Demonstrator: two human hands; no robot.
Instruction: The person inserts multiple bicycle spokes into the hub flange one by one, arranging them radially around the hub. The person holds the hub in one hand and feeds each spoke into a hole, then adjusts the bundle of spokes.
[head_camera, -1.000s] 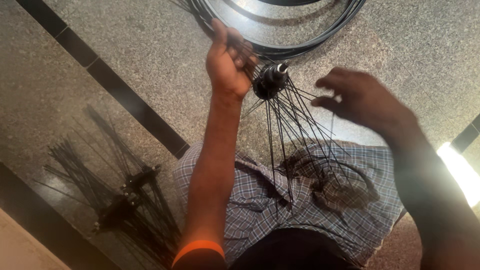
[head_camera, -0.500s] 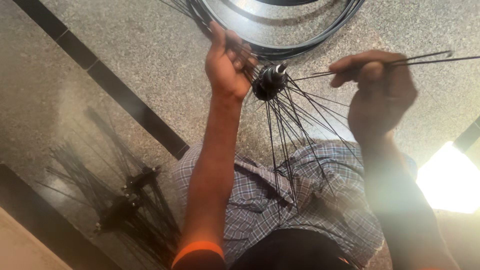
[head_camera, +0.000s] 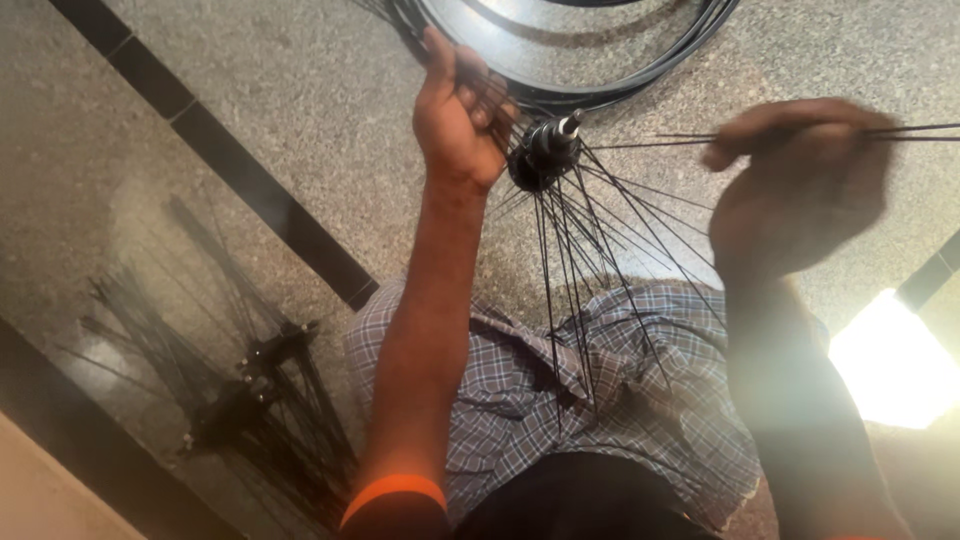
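Hidden: we lose the wheel rims (head_camera: 600, 85) off the top edge; our right hand (head_camera: 800, 190) is motion-blurred.
Left hand (head_camera: 460, 115): we see it closed on spokes just left of the hub (head_camera: 545, 155).
Right hand: pinched on thin spokes (head_camera: 900, 133) running off right, well apart from the hub.
Hub: between our hands, above the checked cloth (head_camera: 600, 400), spokes fanning down.
Floor (head_camera: 250, 100): a second spoked hub (head_camera: 250, 380), lower left.

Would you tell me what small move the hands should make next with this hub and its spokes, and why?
Probably bring the right hand in toward the hub and thread its spoke through the flange: the left hand steadies the hub, and the spoke lies level, pointing at it but apart.
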